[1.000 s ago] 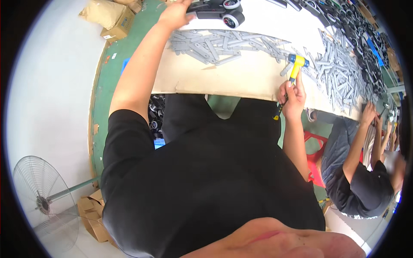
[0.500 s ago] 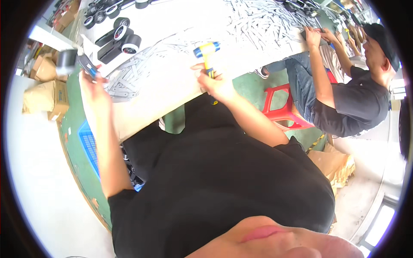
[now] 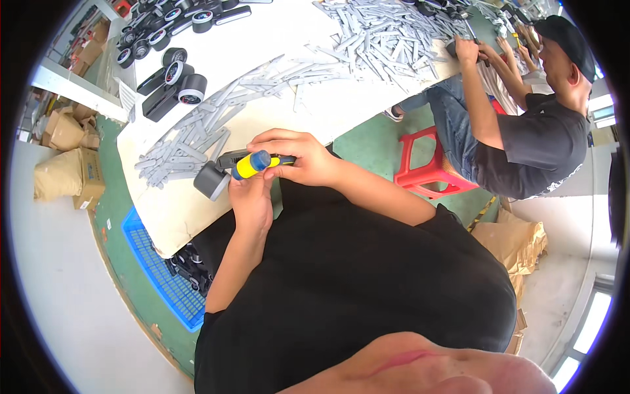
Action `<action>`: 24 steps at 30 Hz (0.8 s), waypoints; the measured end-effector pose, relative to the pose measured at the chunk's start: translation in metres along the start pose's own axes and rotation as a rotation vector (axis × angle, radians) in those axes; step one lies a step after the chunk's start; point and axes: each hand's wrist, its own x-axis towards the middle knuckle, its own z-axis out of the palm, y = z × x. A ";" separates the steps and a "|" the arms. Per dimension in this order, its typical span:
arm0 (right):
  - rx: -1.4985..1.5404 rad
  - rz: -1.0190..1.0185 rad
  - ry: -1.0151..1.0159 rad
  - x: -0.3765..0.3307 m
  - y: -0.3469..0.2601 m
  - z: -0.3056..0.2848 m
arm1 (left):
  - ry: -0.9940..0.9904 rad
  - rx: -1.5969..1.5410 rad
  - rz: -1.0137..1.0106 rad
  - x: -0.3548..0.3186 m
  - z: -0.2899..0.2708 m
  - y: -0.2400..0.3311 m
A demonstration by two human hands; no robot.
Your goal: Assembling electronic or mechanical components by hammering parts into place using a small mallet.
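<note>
My left hand is closed on a black part with a round drum-shaped end, held over the table's near edge. Across it, close to my left fingers, lies the yellow-and-blue head of a small mallet. My right hand is closed round the mallet's yellow-and-black handle, its fingers reaching toward the black part's bar. The mallet head and the fingers hide much of that bar. Loose flat grey strips lie just beyond my left hand.
Black drum-ended pieces lie at the table's far left, and a large heap of grey strips at the back. Below left stands a blue crate holding black parts. At right a co-worker sits on a red stool.
My left hand has swung in from the far left with the black part. My right hand has come left and lower with the mallet, so both hands now meet.
</note>
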 end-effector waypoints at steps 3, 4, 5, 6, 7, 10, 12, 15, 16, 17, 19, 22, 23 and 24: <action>0.032 0.072 0.003 -0.006 0.009 -0.007 | -0.054 0.064 -0.123 -0.006 0.001 0.008; 0.010 0.143 0.060 -0.007 0.010 -0.012 | -0.096 0.115 -0.218 -0.008 0.003 0.018; -0.010 0.214 0.118 -0.008 0.012 -0.015 | -0.202 0.376 -0.244 -0.012 0.005 0.033; 0.102 0.308 0.183 -0.006 0.015 -0.015 | -0.302 0.635 -0.270 -0.018 0.004 0.045; 0.203 0.395 0.211 -0.004 0.018 -0.020 | -0.280 0.853 -0.122 -0.026 0.002 0.048; 0.062 0.339 0.153 0.000 0.035 -0.030 | -0.150 1.184 0.851 -0.016 0.000 0.049; 0.110 0.634 0.185 0.002 0.015 -0.030 | -0.047 1.556 0.821 -0.014 0.012 0.060; 0.193 0.644 0.228 -0.007 0.024 -0.037 | 0.012 1.585 0.863 -0.002 0.008 0.041; 0.246 0.641 0.191 -0.009 0.024 -0.042 | 0.062 1.618 0.903 0.001 0.006 0.036; 0.231 0.603 0.135 -0.009 0.026 -0.044 | 0.153 1.638 0.954 0.003 0.006 0.036; 0.240 0.543 0.044 -0.012 0.028 -0.046 | 0.248 1.620 0.999 0.007 0.006 0.048; 0.247 0.566 0.031 -0.008 0.024 -0.042 | -0.107 1.503 0.657 0.017 -0.022 0.048; 0.239 0.571 -0.018 -0.012 0.032 -0.047 | -0.194 1.583 0.619 0.017 -0.027 0.053; 0.242 0.571 -0.024 -0.011 0.032 -0.048 | -0.187 1.586 0.616 0.019 -0.031 0.059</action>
